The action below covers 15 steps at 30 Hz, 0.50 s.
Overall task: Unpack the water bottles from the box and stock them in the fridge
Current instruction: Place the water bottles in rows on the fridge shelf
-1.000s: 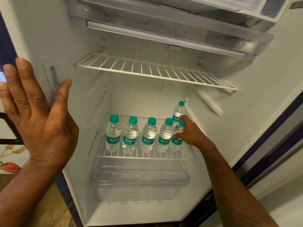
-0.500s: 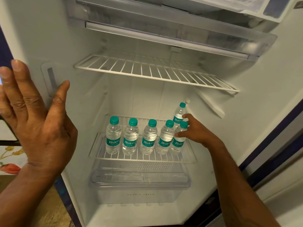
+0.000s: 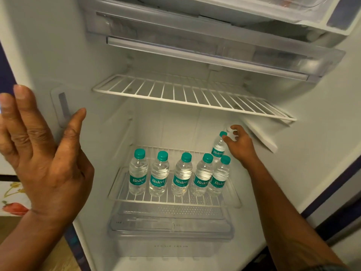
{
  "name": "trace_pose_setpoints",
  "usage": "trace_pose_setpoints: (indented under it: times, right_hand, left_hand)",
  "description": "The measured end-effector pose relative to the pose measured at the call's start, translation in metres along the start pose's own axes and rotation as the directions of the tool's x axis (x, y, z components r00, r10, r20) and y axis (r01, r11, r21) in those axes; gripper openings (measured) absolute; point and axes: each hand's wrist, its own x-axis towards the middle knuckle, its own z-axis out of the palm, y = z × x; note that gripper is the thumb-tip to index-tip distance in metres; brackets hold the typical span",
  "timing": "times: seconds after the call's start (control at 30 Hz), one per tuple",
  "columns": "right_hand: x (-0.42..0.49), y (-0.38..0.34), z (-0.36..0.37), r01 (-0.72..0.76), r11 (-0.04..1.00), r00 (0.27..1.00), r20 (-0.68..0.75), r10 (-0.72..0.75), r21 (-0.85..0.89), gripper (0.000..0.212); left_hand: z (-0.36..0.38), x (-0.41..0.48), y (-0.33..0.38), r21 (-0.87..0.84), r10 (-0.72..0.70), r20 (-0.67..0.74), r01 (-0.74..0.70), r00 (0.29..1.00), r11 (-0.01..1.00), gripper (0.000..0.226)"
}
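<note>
Six clear green-capped water bottles (image 3: pixel 180 177) stand upright, caps up, on the lower white wire shelf (image 3: pixel 156 201). My right hand (image 3: pixel 239 145) curls its fingers at the cap of the rear bottle (image 3: pixel 218 148); I cannot tell if they grip. My left hand (image 3: pixel 45 153) is spread wide.

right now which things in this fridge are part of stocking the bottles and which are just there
In the job: five front Bisleri bottles, rear bottle, right hand at its cap, lower wire shelf.

Just there: upper wire shelf, vegetable drawer, chiller tray, open left hand.
</note>
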Motion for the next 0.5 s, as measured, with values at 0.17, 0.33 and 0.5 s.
trace_pose_setpoints:
  times: [0.17,0.33,0.5]
  right_hand:
    - [0.025,0.011,0.017,0.02,0.995,0.999,0.051,-0.015,-0.094,0.049]
    - [0.036,0.019,0.026,0.006,0.992,0.991,0.133,0.011,-0.124,0.05]
    - [0.042,0.029,0.03,0.037,0.983,0.984,0.18,-0.003,-0.181,0.051]
  left_hand:
    - [0.001,0.0,-0.003,-0.002,0.015,0.005,-0.015,1.0,1.0,0.052]
    - [0.003,-0.001,-0.005,-0.023,0.032,0.045,-0.031,0.998,0.999,0.052]
    - [-0.019,-0.005,0.015,-0.057,0.262,-0.128,-0.271,0.957,0.961,0.056]
